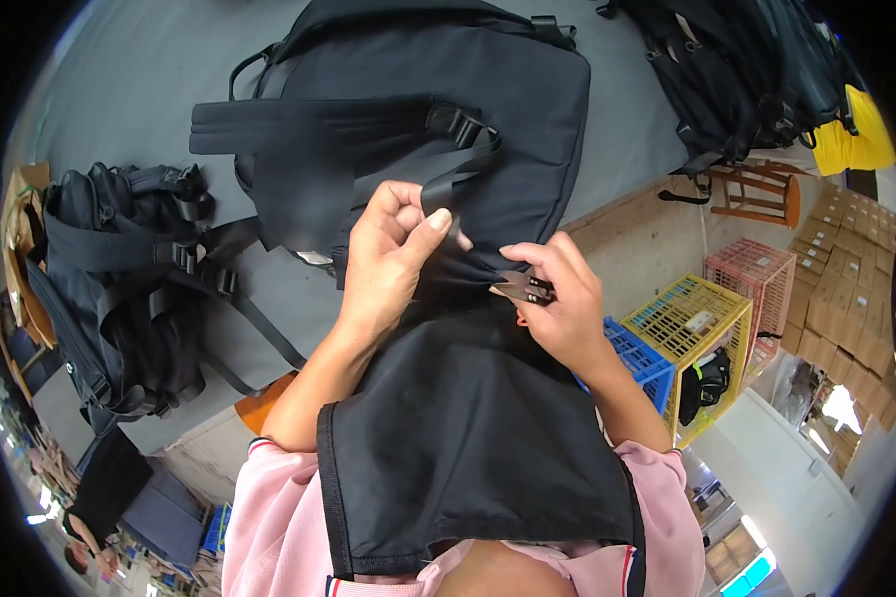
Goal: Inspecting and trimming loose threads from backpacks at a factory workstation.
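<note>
One left hand (386,254) is pinching a black strap (439,189) over a backpack (528,90), while the right hand (567,296), just apart, is gripping snips (521,287), kinda hiding their back half.

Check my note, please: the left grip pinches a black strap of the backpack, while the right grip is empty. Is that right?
Not quite: the right grip is not empty; it holds small dark snips, as the head view shows. The left grip pinches a black strap of the backpack, as noted.
</note>
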Demonstrator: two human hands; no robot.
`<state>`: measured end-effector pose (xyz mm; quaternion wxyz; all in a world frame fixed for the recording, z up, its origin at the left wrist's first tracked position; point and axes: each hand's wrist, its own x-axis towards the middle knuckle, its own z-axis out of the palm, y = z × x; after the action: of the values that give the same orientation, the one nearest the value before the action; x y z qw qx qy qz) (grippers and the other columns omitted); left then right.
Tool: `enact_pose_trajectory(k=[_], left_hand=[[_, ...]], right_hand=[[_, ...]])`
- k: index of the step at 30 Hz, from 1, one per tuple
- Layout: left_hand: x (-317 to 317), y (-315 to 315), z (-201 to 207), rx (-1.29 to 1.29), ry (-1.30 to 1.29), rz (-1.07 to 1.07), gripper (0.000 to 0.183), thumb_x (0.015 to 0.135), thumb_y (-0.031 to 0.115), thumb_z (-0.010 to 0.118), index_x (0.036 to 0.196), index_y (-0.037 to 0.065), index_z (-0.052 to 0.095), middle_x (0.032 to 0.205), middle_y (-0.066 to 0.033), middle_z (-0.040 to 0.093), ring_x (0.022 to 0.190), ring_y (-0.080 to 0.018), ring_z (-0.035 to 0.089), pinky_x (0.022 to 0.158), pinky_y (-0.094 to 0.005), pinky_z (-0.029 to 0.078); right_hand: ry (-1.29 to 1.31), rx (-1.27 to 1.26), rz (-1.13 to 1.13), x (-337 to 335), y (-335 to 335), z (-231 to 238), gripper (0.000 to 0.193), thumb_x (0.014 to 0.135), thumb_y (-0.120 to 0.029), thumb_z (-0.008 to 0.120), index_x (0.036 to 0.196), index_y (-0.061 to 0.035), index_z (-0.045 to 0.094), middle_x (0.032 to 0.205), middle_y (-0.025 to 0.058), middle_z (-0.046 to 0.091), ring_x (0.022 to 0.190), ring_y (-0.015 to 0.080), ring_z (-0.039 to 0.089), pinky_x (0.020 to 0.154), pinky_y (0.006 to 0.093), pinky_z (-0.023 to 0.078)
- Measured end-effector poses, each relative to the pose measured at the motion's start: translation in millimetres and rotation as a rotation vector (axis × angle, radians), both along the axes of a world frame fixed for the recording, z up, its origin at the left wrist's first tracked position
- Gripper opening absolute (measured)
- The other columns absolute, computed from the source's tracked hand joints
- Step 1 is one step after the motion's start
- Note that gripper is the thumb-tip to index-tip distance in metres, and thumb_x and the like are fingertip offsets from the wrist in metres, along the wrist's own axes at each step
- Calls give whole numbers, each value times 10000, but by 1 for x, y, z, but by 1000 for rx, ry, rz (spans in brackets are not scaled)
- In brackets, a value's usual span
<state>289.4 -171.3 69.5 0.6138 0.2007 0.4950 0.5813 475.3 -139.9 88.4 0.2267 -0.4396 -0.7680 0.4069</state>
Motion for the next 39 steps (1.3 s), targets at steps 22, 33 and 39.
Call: enact_pose_trajectory(k=[22, 33, 39], left_hand=[[-14, 196, -38, 493, 1570, -263, 291, 770, 191, 676, 992, 7, 645, 1064, -82, 598, 1033, -261, 521, 847, -365, 418], [-7, 207, -4, 628, 1267, -471, 192, 813, 218, 638, 877, 36, 638, 711, -117, 617, 756, -281, 603, 753, -378, 459], [-6, 169, 0, 73, 577, -463, 179, 901, 174, 601, 782, 51, 549, 697, 90, 475, 652, -14, 395, 569, -203, 348]], right_hand=[[276, -381, -639, -29, 148, -78, 453, 694, -286, 788, 941, 26, 572, 780, 46, 602, 674, 102, 537, 628, 262, 460], [736, -559, -516, -23, 136, -43, 254, 723, -70, 749, 911, 1, 594, 803, -32, 557, 719, 55, 493, 656, 215, 416], [820, -651, -167, -15, 119, -38, 278, 693, -85, 799, 823, -52, 556, 798, -75, 481, 719, 37, 450, 655, 200, 402]])
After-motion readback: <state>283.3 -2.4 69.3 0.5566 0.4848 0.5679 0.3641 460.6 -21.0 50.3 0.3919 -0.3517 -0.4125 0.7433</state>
